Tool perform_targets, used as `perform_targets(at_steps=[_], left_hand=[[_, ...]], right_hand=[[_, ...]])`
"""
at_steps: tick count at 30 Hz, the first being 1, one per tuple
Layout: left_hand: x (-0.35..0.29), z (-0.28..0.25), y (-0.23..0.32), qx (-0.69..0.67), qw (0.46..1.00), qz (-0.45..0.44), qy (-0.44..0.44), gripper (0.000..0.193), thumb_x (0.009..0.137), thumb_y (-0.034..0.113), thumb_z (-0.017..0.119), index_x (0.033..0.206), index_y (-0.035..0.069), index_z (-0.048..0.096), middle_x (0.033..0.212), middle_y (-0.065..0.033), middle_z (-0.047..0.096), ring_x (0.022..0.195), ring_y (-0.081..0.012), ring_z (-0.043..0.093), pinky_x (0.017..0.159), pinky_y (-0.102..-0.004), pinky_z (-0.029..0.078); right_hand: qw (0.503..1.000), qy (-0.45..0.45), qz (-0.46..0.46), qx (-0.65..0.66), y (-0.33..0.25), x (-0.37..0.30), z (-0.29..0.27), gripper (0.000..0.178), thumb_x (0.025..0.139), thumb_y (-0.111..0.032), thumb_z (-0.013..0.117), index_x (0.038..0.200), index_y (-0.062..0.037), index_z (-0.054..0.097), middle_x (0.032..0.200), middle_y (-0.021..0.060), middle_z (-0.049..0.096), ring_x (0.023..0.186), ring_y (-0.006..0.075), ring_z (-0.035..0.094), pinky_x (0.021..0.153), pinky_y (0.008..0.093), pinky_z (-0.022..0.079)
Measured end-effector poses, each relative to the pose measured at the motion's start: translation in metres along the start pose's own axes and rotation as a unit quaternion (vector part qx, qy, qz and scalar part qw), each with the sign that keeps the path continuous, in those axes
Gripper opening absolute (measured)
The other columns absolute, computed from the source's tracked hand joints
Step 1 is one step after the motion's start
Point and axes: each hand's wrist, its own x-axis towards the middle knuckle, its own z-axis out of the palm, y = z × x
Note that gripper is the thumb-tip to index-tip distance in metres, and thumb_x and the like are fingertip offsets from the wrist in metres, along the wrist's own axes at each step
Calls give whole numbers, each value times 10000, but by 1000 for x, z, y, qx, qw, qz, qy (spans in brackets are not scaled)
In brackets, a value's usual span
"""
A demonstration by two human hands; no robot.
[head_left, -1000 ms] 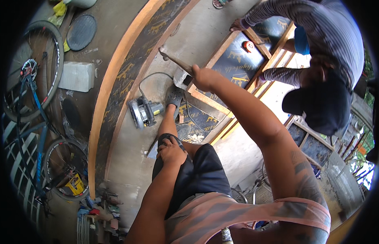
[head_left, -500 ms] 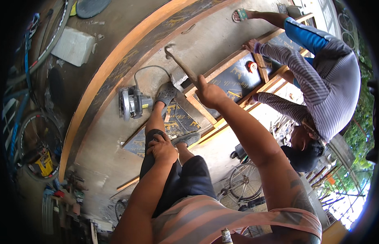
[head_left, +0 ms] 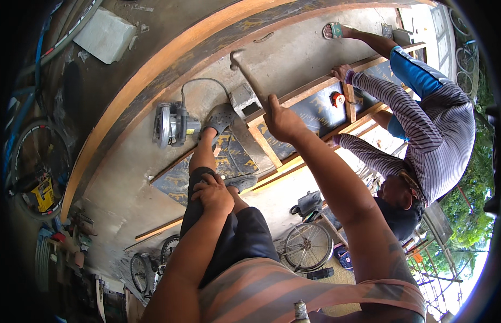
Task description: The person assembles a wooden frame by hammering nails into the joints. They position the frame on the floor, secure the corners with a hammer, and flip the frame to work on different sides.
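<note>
Concrete floor [head_left: 293,64], slender hammer [head_left: 251,78], wooden frame [head_left: 309,91]

The hammer handle [head_left: 252,79] is brown, tank top [head_left: 250,282] striped

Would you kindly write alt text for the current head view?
A person's right hand grips a hammer near a wooden frame while the left hand rests on one leg. A striped-sleeved co-worker leans over the frame; a circular saw sits on the floor.
</note>
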Motion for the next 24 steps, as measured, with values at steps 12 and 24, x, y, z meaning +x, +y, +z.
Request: perform_targets(at_steps=[12, 24], left_hand=[[-2, 6, 0, -3, 1000, -4, 9, 822, 919, 442, 610, 1600, 60, 352, 1557, -289, 354, 1175, -607, 544, 744, -729, 551], [4, 12, 0, 16, 1000, -8, 21, 803, 918, 434, 611, 1596, 74, 375, 1587, -282, 335, 1172, -596, 557, 745, -730, 552]], right_hand=[[999, -26, -13, -31, -30, 1, -5, 534, 1039, -307, 453, 1491, -26, 412, 1138, 296, 716, 1090, 459, 688, 957, 548, 535], [992, -84, -5, -95, -3, 22, 7, 469, 1023, -229, 453, 1434, -2, 467, 1163, 272, 720, 1090, 436, 700, 936, 537, 549]])
